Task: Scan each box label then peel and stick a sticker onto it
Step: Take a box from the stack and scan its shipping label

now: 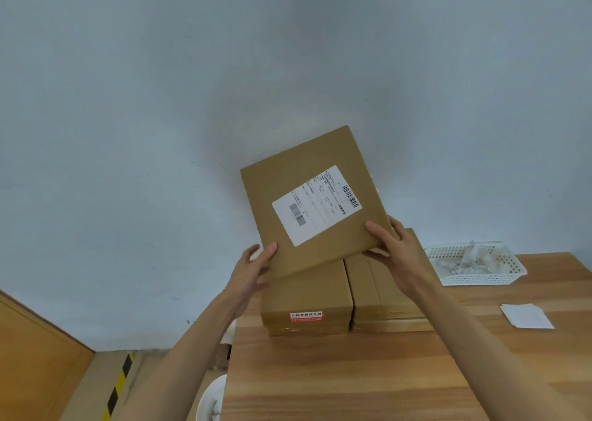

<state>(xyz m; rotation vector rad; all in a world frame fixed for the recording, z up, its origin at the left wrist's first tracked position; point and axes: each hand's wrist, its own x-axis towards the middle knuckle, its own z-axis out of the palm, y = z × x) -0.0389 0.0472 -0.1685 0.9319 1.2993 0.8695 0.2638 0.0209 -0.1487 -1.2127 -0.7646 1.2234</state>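
Observation:
I hold a flat brown cardboard box (282, 183) tilted up in the air, its white shipping label (315, 204) with barcodes facing me. My left hand (253, 267) grips its lower left corner, thumb on the front face. My right hand (394, 247) grips the lower right edge, thumb on top. Below it, two stacks of similar boxes stand on the wooden table (352, 372). The left stack (306, 295) carries a red sticker (306, 316) on its front side. The right stack (381, 292) is partly hidden by my right arm.
A white plastic basket (499, 279) with crumpled white bits stands at the table's back right. A small pile of white sheets (527, 315) lies to its front. Left of the table, on the floor, are a white bin (209, 401) and black-yellow tape (120, 385).

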